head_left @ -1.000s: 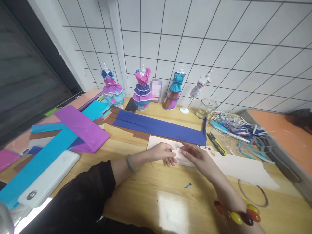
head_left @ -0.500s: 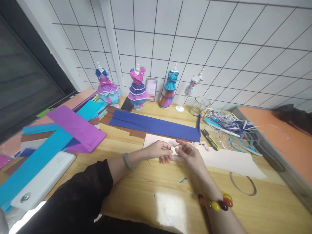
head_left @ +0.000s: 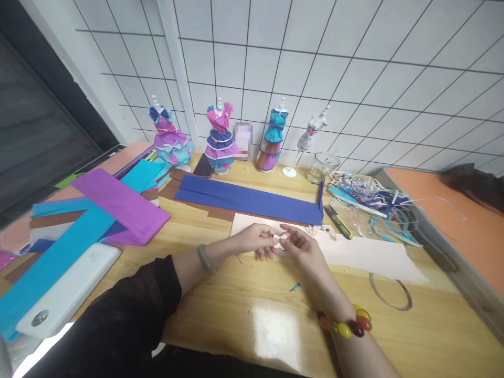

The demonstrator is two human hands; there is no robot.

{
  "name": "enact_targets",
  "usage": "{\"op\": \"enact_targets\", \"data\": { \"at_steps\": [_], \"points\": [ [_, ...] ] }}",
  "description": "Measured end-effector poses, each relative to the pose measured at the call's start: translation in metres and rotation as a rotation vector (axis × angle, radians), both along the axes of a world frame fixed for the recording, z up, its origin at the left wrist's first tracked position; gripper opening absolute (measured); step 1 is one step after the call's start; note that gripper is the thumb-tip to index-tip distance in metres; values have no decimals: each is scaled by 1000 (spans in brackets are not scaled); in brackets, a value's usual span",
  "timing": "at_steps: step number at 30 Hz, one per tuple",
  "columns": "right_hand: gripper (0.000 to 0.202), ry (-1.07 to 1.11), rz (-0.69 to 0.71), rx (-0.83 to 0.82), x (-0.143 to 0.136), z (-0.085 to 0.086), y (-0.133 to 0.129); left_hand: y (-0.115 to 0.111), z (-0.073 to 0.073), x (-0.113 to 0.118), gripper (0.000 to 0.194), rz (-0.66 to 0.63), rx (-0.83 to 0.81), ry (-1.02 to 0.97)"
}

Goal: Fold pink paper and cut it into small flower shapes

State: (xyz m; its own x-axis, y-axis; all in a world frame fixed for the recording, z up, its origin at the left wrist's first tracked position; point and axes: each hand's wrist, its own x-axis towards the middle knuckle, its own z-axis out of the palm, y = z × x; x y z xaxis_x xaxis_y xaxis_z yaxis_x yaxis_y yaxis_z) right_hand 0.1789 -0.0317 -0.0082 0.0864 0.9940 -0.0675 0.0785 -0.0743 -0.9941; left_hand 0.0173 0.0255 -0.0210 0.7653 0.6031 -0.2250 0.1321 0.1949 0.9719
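Observation:
Between the fingertips of both hands is a small pale pink piece of fabric (head_left: 280, 241), bunched and partly covered by fingers. My left hand (head_left: 258, 240) pinches its left side, and my right hand (head_left: 301, 244) pinches its right side. Beneath them a long pale pink fabric strip (head_left: 366, 257) lies flat on the wooden table (head_left: 220, 315). Just behind that strip stretches a dark blue fabric strip (head_left: 248, 200). A yellow and black pair of thread snips or cutter (head_left: 338, 222) rests right of my right hand.
Dressed miniature mannequins (head_left: 220, 139) and a bare patterned one (head_left: 313, 131) stand along the tiled wall. A glass jar (head_left: 323, 167) and a heap of ribbon scraps (head_left: 362, 191) sit at right. Purple fabric (head_left: 122, 202), turquoise strips and a white device (head_left: 71, 289) lie left.
The fingers have closed in on the pink piece, so less of it shows. Both hands stay in nearly the same place; the view has shifted slightly.

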Motion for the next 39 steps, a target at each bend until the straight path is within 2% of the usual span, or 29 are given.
{"op": "enact_targets", "data": {
  "at_steps": [6,11,15,19,21,30,39],
  "points": [
    [46,36,-34,-23,-1,1,0,1,2,-1,39,25,-63,-34],
    [48,184,-41,-96,1,-4,2,4,3,-2,42,82,-196,-121],
    [46,274,-89,-99,-1,-6,3,2,4,1,46,103,-163,-135],
    [43,247,-111,-35,-5,-10,3,-3,5,4,43,142,-49,-85],
    [42,237,-122,-21,-6,-12,3,-3,4,5,42,171,-50,-83],
    [40,239,-124,-13,-5,-14,1,-1,2,4,40,206,-160,-140],
    [40,268,-202,28,-16,-16,2,-8,4,6,27,343,-310,-311]
  ]
}}
